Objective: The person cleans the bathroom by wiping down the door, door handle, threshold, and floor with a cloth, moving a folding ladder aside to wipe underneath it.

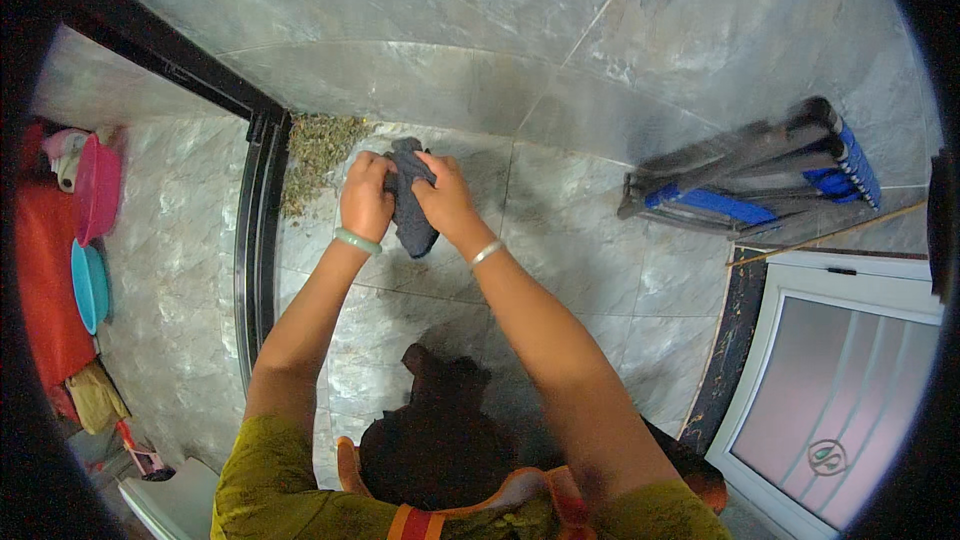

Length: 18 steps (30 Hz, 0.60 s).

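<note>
A bunched dark grey cloth item (412,202) hangs between my hands above the grey tiled floor. My left hand (367,196) grips its left side, with a pale green bangle around the wrist. My right hand (444,193) holds its upper right side, thumb pressed onto the fabric, a silver bangle at that wrist. The lower end of the cloth hangs free below my fingers. Whether it is a sock, a glove or another garment I cannot tell.
Dried plant bits (322,150) lie in the corner by a black door frame (262,240). A folded blue-and-black chair (750,172) leans at the right wall, near a white-framed door (832,390). Pink (97,191) and turquoise basins (90,286) stand far left.
</note>
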Each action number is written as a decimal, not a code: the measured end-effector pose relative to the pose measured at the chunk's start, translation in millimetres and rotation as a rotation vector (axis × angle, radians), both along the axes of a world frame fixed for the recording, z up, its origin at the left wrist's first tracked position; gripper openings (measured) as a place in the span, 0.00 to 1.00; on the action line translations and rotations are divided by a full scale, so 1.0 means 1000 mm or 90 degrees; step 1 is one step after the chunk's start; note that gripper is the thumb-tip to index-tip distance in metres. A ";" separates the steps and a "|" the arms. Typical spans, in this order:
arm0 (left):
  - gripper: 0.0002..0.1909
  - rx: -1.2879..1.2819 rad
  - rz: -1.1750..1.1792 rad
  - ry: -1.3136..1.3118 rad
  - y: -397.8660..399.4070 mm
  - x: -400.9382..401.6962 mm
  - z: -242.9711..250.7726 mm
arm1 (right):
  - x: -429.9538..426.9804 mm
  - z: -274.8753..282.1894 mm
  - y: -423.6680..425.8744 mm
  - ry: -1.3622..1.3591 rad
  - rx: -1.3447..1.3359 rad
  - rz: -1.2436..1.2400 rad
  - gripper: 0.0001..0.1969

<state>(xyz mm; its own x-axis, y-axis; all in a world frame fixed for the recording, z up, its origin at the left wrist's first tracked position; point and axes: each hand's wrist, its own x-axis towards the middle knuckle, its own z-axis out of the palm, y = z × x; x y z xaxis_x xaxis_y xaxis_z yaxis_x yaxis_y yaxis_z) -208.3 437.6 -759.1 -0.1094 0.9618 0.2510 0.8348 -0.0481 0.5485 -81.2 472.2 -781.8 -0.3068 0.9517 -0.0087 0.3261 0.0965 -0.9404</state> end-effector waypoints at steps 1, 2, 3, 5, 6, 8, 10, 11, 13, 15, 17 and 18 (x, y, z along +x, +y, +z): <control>0.15 0.026 0.002 -0.061 0.000 0.007 0.015 | 0.008 0.013 0.000 -0.007 0.005 -0.001 0.20; 0.18 0.051 0.007 -0.118 -0.001 0.012 0.021 | 0.022 0.027 0.001 0.058 -0.037 -0.007 0.20; 0.21 0.084 -0.024 -0.136 -0.002 0.018 0.014 | 0.036 0.033 0.001 0.124 -0.082 -0.010 0.20; 0.23 0.047 -0.073 -0.201 -0.001 0.051 0.015 | 0.076 0.032 -0.001 0.137 -0.114 -0.094 0.20; 0.24 0.038 -0.098 -0.227 0.002 0.072 0.008 | 0.101 0.026 0.002 0.023 -0.063 -0.127 0.20; 0.24 0.001 -0.157 -0.236 0.013 0.120 -0.013 | 0.156 0.004 0.009 -0.092 0.054 -0.198 0.20; 0.25 -0.103 -0.260 -0.191 0.030 0.167 -0.046 | 0.198 -0.028 0.019 -0.134 0.045 -0.300 0.20; 0.24 -0.112 -0.299 -0.168 0.041 0.198 -0.061 | 0.237 -0.066 0.027 -0.167 0.039 -0.317 0.22; 0.25 -0.064 -0.322 -0.037 0.052 0.222 -0.106 | 0.234 -0.081 0.041 -0.354 -0.017 -0.302 0.28; 0.23 -0.103 -0.337 -0.009 0.069 0.243 -0.110 | 0.259 -0.107 0.052 -0.570 -0.006 -0.277 0.31; 0.19 -0.113 -0.369 0.043 0.065 0.229 -0.112 | 0.243 -0.097 0.057 -0.548 -0.067 -0.234 0.32; 0.19 -0.120 -0.360 0.047 0.066 0.227 -0.109 | 0.241 -0.088 0.063 -0.545 -0.110 -0.232 0.32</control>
<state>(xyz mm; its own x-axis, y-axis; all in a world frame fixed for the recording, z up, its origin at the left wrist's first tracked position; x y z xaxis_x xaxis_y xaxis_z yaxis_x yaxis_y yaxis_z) 18.3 503.9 -867.8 0.4433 0.8945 0.0579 0.7445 -0.4034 0.5319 159.4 535.0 -870.1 0.1845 0.9523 -0.2430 0.8948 -0.2651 -0.3593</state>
